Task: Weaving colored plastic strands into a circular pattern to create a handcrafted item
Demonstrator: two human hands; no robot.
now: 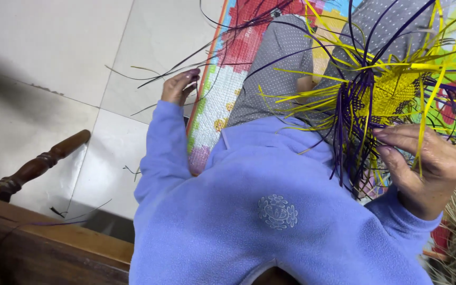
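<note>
Right hand (423, 169): fingers pinched together on yellow and purple strips of the woven piece (391, 92), just above them. Left hand (179, 86): fingers clamped on a purple strand (228, 50) over the floor.

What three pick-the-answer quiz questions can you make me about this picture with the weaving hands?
1. Where is the left hand?
A. on the floor mat's edge
B. on the wooden furniture
C. in a pocket

2. What colours are the woven strips?
A. red and white
B. yellow and purple
C. green and black

3. What is the right hand doing?
A. resting flat
B. waving
C. pinching strips

Answers: 1 A, it rests at the colourful mat's border. 2 B, yellow strips cross purple ones. 3 C, its fingers close on strips.
</note>
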